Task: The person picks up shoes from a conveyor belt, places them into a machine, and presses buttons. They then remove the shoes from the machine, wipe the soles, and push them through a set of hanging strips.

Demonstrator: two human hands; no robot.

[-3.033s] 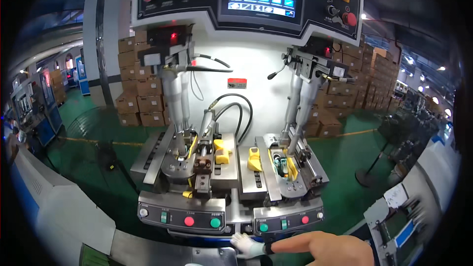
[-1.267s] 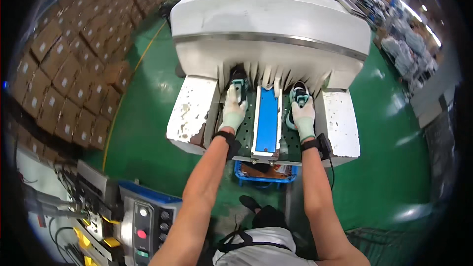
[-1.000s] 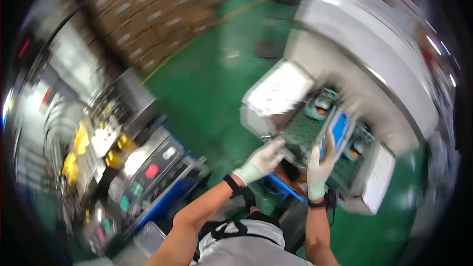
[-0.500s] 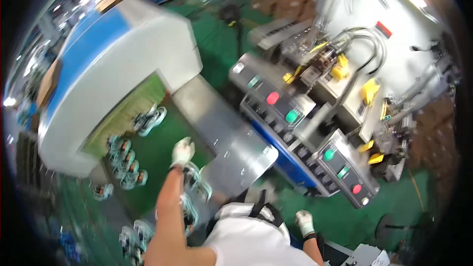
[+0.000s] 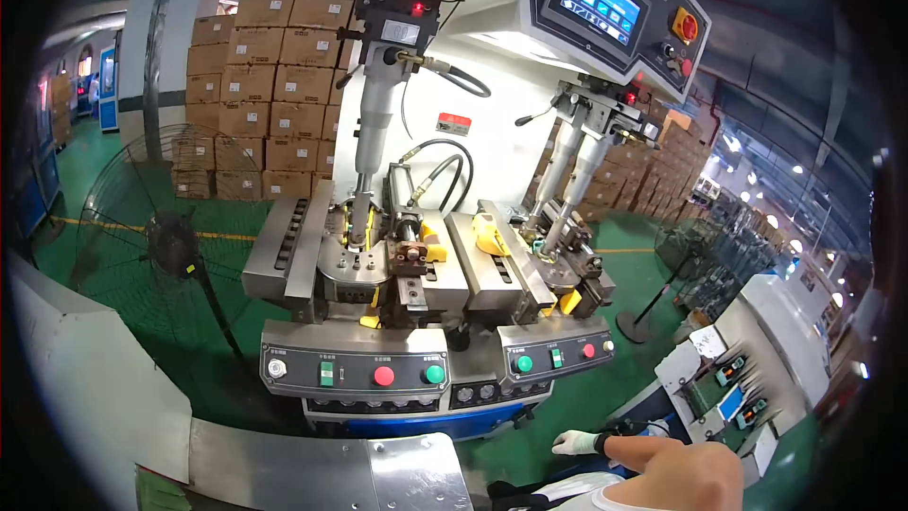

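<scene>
One gloved hand (image 5: 574, 442) shows at the lower edge, on a bare forearm (image 5: 676, 464) that comes in from the lower right and lies almost level, pointing left. By where the arm enters, it looks like the right hand. The white glove is small in the frame; the fingers lie loosely together and point left, and whether the grip holds anything cannot be told. The hand hangs over the green floor (image 5: 586, 402), low and just right of the machine's base, below the right control panel (image 5: 553, 360) with its green and red buttons, not touching it. The left hand is out of view. The machine (image 5: 426, 265) stands ahead with two stations: a left press column (image 5: 374, 123) and a right one (image 5: 572, 166), yellow parts on the steel fixtures between them, and a left panel (image 5: 355, 374) with red and green buttons. A screen (image 5: 598, 2) sits on the head above. To the left stand a floor fan (image 5: 170, 241) and stacked cartons (image 5: 260, 104); a steel bench (image 5: 322, 473) lies at the bottom edge.
</scene>
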